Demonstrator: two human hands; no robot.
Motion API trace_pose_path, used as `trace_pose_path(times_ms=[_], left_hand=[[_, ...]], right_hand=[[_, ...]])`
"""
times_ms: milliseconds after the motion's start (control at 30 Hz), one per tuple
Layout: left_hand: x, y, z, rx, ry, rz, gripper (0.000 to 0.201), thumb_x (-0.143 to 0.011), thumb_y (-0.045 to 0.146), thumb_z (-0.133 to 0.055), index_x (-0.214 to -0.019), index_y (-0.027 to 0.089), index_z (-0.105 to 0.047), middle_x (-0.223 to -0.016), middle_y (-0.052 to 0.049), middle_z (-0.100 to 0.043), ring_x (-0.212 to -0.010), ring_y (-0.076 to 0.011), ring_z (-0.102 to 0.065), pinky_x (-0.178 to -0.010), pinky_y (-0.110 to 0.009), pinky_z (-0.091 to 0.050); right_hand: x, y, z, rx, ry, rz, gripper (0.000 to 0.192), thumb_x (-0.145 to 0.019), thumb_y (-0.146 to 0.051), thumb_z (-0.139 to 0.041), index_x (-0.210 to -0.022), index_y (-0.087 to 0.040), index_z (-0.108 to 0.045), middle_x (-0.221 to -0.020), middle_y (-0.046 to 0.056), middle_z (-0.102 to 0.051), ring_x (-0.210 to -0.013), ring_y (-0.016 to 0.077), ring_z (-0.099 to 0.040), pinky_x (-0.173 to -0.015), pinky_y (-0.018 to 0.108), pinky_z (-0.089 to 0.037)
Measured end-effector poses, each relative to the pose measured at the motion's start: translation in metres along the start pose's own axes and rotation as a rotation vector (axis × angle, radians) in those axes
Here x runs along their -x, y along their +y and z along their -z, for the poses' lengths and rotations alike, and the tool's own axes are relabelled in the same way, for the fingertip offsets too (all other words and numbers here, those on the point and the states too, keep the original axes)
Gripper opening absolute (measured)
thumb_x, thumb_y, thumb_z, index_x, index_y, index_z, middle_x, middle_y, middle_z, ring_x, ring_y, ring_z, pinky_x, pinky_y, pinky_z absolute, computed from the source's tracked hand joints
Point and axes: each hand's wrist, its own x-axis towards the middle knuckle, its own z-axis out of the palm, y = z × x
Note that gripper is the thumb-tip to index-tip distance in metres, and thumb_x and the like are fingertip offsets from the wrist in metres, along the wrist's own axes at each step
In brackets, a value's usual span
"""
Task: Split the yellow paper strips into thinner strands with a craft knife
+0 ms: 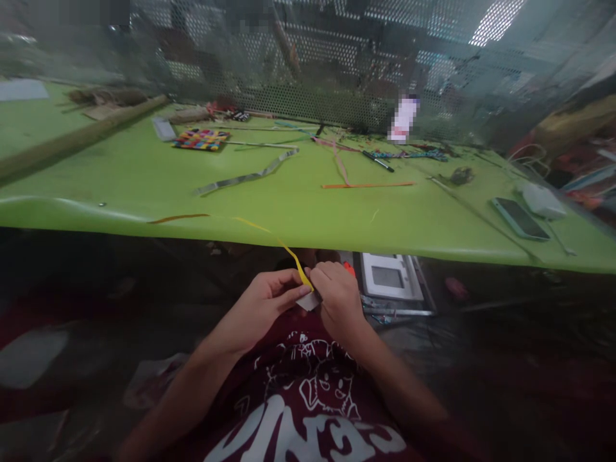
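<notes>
Below the near edge of the green table (308, 218), at about 6 o'clock in the head view, both hands meet over the lap. Left hand (262, 307): fingers pressed together, thumb and forefinger pinching a small pale folded piece (308, 301). Right hand (339, 296): fingers curled, fingertips pinching the same piece and the yellow strip (294, 258) rising from it. The strip runs toward 10 o'clock, crosses the table lip and lies on the top. The hands hang just clear of the table's underside edge. At 3 o'clock from the hands, close by, is a white tray (391, 277). On the tabletop: grey strip (248, 176) at 12 o'clock, orange strip (368, 185) at 1 o'clock, phone (520, 219) at 2 o'clock near the front edge. Between these, bare green surface.
</notes>
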Motion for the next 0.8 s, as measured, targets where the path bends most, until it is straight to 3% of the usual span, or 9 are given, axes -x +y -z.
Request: trace_pose_path(times_ms=[800], left_hand=[[-0.0002, 0.0038, -0.0043, 0.024, 0.006, 0.000, 0.023, -0.077, 0.036, -0.076, -0.072, 0.015, -0.068, -0.066, 0.001, -0.060, -0.058, -0.0105, -0.050, -0.059, -0.024, -0.041]], right_hand=[[0.0032, -0.0002, -0.0081, -0.002, 0.021, -0.043, 0.042, -0.105, -0.023, -0.030, -0.075, -0.015, -0.058, -0.068, 0.005, -0.050, -0.067, 0.0156, -0.039, -0.066, 0.028, -0.025]])
